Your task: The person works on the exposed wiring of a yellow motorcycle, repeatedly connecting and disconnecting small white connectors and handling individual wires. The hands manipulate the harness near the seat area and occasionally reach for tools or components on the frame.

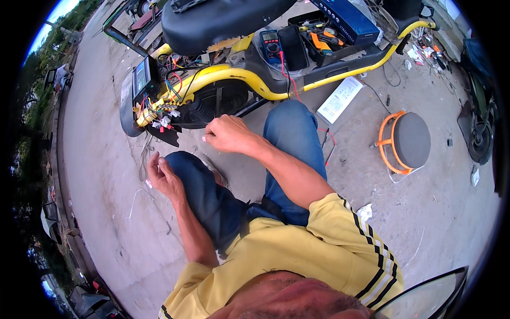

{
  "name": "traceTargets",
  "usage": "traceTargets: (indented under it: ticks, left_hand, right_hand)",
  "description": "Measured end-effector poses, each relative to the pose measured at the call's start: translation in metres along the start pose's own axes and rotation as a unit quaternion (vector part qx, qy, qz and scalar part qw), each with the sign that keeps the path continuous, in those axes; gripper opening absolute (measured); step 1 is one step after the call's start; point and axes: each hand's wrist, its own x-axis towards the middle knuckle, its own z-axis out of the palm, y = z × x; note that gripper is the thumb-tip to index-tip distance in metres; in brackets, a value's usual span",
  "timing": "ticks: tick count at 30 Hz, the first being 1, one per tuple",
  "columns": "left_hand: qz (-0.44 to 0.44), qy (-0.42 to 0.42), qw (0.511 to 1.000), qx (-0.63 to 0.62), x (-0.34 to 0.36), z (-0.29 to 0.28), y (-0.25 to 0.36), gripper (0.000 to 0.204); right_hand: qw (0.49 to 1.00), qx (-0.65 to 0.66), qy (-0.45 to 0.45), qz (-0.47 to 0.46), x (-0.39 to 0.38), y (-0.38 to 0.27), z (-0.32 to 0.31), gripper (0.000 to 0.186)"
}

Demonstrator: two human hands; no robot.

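My left hand (167,179) is raised beside my left knee, its fingers apart and nothing seen in them. In front of my knees, my right hand (228,133) has curled fingers; whatever they may hold is hidden. It is just below the black shock absorber (201,110) of a scooter with a yellow frame (265,91). Loose coloured wires with white and red connectors (166,121) hang at the scooter's left end, beneath a boxy device with a screen (143,76). A multimeter (272,45) lies on the footboard, its red and black leads running down toward my right knee.
An open toolbox with orange-handled tools (321,42) and a blue box (348,20) sit on the scooter. A white printed box (340,100) lies on the ground, with a probe (325,137) near my right knee. An orange-framed stool (406,141) stands at right.
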Motion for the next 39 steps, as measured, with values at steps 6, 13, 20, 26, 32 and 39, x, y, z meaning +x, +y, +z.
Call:
traceTargets:
  ticks: [6,13,20,26,32,39]
  left_hand:
    - [0.067,-0.094,0.982,0.152,-0.048,-0.022,0.029,0.019]
    - [0.021,-0.155,0.987,0.026,-0.050,0.048,0.002,0.015]
    - [0.085,-0.239,0.965,-0.064,-0.060,0.113,0.038,0.003]
    - [0.108,-0.306,0.944,-0.061,-0.066,0.153,0.047,0.010]
    - [0.223,-0.360,0.905,-0.040,-0.063,0.186,0.052,0.021]
    - [0.312,-0.437,0.829,0.156,-0.059,0.211,0.038,0.023]
  right_hand:
    - [1.000,0.011,-0.002,-0.020,-0.022,-0.001,-0.048,0.023]
    - [0.877,-0.398,0.246,0.115,-0.039,0.096,-0.157,0.047]
    - [0.817,-0.539,0.105,0.177,-0.028,0.162,-0.175,0.073]
    - [0.839,-0.503,0.135,0.159,-0.030,0.147,-0.158,0.070]
    - [0.821,-0.540,0.075,0.170,-0.022,0.155,-0.166,0.070]
    - [0.818,-0.548,0.060,0.163,-0.019,0.161,-0.170,0.066]
